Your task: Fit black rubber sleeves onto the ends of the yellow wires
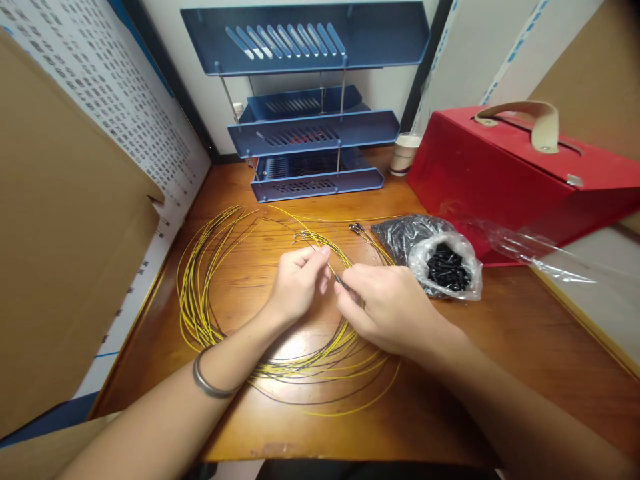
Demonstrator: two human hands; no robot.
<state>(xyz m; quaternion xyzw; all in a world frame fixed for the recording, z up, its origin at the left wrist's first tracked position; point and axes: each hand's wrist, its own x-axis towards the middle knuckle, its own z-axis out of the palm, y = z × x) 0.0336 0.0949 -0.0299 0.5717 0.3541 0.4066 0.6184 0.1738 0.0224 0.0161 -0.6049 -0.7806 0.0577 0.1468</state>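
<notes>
Between thumb and fingers, my left hand [299, 283] pinches a thin yellow wire [332, 269]. My right hand [387, 307] is closed on a small black sleeve-like piece [339, 279] at that wire; its fingers hide most of the piece, and I cannot tell how far the wire goes into it. Under both hands lies a large loose coil of yellow and black wires [200, 313]. Small metal tips [301, 235] show on several wire ends behind my left hand. Other wire ends with dark tips [356, 228] lie beyond my right hand.
An opened clear plastic bag [417, 257] of small black pieces lies right of my hands. Behind stand a blue tiered tray rack [315, 137], a paper cup [405, 155] and a red box [500, 180] with a beige handle. Cardboard [70, 220] borders the wooden table [540, 373] at left.
</notes>
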